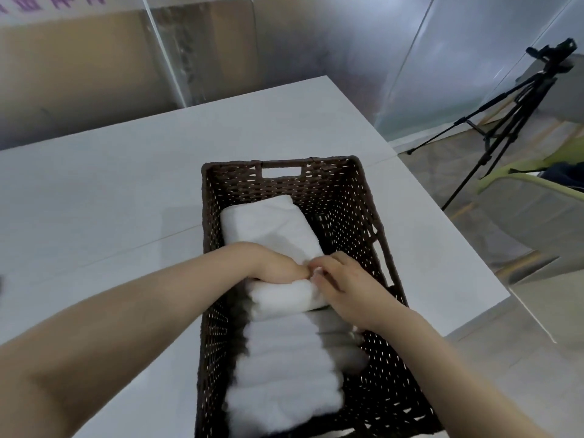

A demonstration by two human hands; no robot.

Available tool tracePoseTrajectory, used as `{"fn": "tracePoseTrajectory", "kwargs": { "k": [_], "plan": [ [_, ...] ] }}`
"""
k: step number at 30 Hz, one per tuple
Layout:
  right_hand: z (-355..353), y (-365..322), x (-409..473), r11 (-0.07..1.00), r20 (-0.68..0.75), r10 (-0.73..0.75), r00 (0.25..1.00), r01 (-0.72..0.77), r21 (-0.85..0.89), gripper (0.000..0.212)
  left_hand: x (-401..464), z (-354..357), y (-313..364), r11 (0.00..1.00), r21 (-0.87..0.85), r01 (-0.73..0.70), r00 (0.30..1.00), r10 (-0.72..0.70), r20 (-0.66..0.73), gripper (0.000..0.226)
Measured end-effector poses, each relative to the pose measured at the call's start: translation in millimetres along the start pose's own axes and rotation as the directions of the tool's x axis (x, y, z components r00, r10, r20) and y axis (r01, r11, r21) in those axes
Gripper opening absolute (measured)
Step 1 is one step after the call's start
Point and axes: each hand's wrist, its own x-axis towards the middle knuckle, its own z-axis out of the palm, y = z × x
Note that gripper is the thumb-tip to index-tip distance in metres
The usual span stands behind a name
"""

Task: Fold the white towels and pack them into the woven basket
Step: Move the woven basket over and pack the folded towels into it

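Both my left hand (278, 267) and right hand (341, 279) pinch the folded white terry towel (268, 229) inside the dark brown woven basket (357, 197). I should press it flat against the stacked row of folded towels (284, 374), edges squared.

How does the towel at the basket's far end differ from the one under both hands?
The far towel lies flat, broad face up, untouched. The held towel stands on edge in the row nearer the camera, with the left hand and right hand on it. Both are white, folded, inside the woven basket.
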Motion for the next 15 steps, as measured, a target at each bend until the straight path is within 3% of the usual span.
{"fn": "tracePoseTrajectory", "kwargs": {
  "k": [3, 7, 11, 15],
  "plan": [
    [1.0, 0.5, 23.0, 0.997, 0.121, 0.037, 0.992, -0.045, 0.066, 0.028, -10.5, 0.9, -7.1, 0.996, 0.007, 0.085, 0.995, -0.085, -0.059, 0.071],
    [-2.3, -10.0, 49.5, 0.99, 0.299, 0.109, 0.948, -0.076, -0.119, 0.031, -14.3, -1.3, -15.0, 0.985, 0.079, 0.156, 0.986, -0.151, -0.068, 0.062],
    [4.7, -23.2, 65.7, 0.965, 0.544, 0.142, 0.827, 0.007, -0.263, 0.025, -10.0, 13.2, -15.9, 0.976, 0.182, 0.123, 0.991, -0.13, 0.028, 0.046],
    [7.6, -33.9, 66.8, 0.96, 0.659, 0.192, 0.727, -0.001, -0.279, 0.028, -14.9, 27.4, -18.5, 0.986, 0.11, 0.122, 0.983, -0.136, 0.126, 0.051]
  ]
}}
